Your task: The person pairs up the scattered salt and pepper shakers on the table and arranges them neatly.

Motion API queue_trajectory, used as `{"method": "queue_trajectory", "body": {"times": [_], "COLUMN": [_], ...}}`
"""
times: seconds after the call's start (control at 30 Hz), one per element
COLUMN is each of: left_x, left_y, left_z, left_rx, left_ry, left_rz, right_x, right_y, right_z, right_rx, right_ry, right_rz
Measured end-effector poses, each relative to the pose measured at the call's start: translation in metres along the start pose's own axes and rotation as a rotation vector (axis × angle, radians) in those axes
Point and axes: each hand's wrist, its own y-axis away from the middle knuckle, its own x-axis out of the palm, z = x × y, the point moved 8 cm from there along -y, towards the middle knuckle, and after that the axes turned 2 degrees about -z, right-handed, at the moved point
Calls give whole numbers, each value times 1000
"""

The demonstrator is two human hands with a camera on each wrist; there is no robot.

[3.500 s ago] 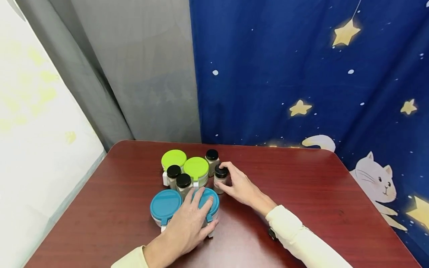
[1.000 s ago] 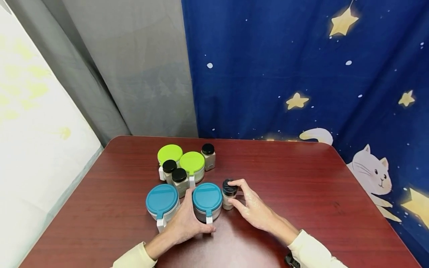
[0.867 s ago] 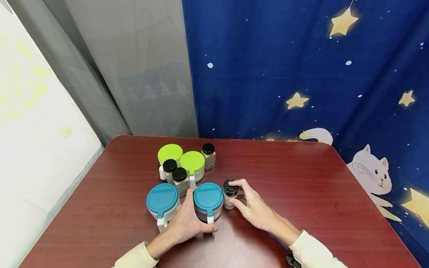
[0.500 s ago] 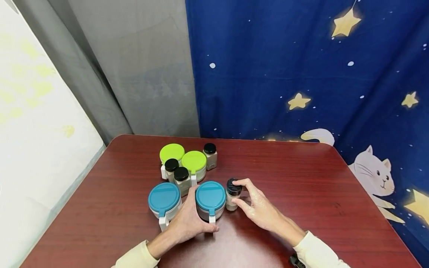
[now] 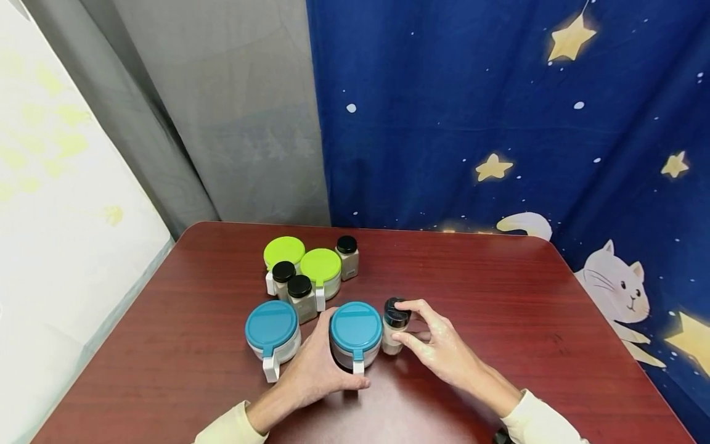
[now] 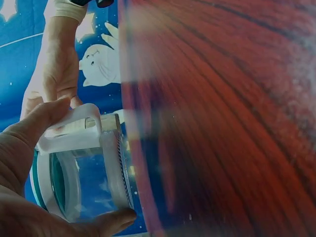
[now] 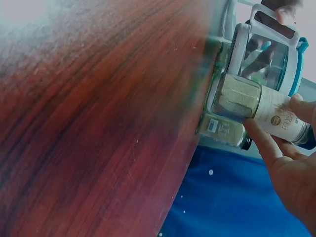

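A clear jar with a blue lid and a white handle stands at the near middle of the table. My left hand grips it from the front-left, thumb along its base. Seen sideways in the left wrist view, the same jar sits between my thumb and fingers. Just right of the jar, my right hand pinches a small black-capped spice bottle that stands upright against it. In the right wrist view the bottle lies under my fingertips, with the jar behind it.
A second blue-lidded jar stands to the left. Behind are two green-lidded jars and three more black-capped bottles. The red-brown table runs bare to the right. A starry blue curtain hangs behind.
The right hand brought the bottle from beside the green jars to the blue jar. The left hand moved off the lid to the jar's side. Jar and bottle slid slightly right.
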Motion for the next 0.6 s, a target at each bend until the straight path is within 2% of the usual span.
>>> {"method": "queue_trajectory", "body": {"times": [0.27,0.47,0.6], "left_x": [4,3,2], "left_y": [-4,-5,-4], "left_z": [-10,-14,-12], "left_rx": [45,55,47], "left_ry": [-23,-22,-28], "left_rz": [-3,-11,-6], "right_x": [-21,-58,-80], "right_y": [5,7,8], "right_z": [8,13,8], "right_rx": [-45,-78,-77], "right_ry": [15,85,150], "right_rz": [-28,-115,-164]}}
